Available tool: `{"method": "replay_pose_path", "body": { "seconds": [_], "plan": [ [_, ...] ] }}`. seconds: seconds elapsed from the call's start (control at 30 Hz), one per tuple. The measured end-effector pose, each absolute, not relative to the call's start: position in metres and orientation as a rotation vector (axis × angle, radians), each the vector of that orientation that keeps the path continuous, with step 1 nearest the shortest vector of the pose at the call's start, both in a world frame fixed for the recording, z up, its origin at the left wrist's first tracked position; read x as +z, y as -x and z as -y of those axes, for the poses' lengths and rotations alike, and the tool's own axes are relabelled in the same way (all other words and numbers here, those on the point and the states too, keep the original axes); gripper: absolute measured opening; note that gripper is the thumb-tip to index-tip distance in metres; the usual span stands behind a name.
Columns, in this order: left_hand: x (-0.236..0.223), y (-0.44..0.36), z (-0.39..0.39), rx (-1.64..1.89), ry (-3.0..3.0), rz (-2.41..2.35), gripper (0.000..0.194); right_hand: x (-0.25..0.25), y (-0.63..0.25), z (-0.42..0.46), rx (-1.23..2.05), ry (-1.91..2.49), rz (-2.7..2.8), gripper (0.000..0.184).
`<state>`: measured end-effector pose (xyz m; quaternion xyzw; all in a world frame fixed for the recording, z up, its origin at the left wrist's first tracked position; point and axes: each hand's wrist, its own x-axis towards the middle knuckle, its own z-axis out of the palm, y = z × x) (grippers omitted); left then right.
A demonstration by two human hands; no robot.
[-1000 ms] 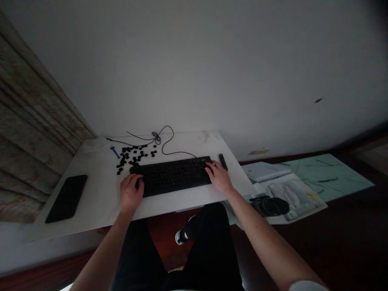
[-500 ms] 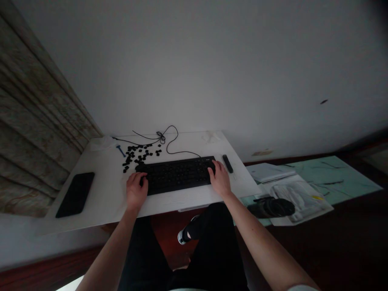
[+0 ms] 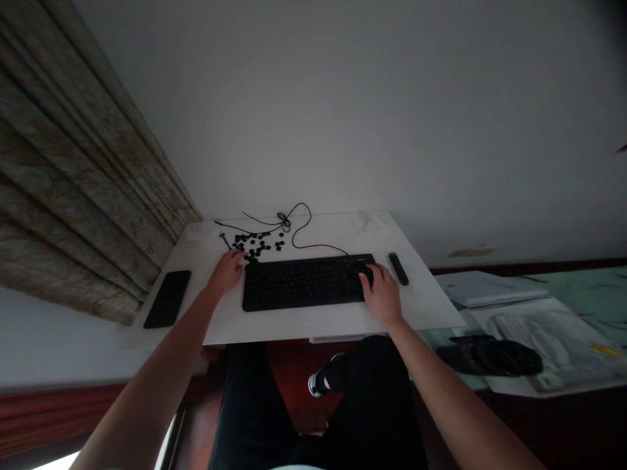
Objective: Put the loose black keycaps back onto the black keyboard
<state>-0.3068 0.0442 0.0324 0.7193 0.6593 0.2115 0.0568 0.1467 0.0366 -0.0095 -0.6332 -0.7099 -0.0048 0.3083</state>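
- Black slim computer keyboard [image 3: 306,282] lies on a white desk [image 3: 313,329], its thin black cable [image 3: 300,225] looped behind it.
- Left hand [image 3: 226,273], fingers half curled, sits at the keyboard's top-left corner, touching or just beside scattered small black keycaps [image 3: 257,245]; any grip cannot be told.
- Right hand [image 3: 383,295], loosely curved, lies on the keyboard's right end; whether it has hold of a key cannot be told.
- Black smartphone [image 3: 167,299] lies at the desk's left side.
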Motion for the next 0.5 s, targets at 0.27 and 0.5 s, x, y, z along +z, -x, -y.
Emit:
{"method": "replay_pose_path", "body": {
  "seconds": [0.27,0.5],
  "plan": [
    [0.041,0.31,-0.065,0.25,-2.331,-1.974,0.038,-0.01,-0.147,-0.037,-0.023,1.704,1.861,0.053],
    [0.046,0.295,-0.071,0.245,-2.396,-1.949,0.027,-0.009,-0.147,-0.038,0.004,1.694,1.86,0.052]
  ]
}}
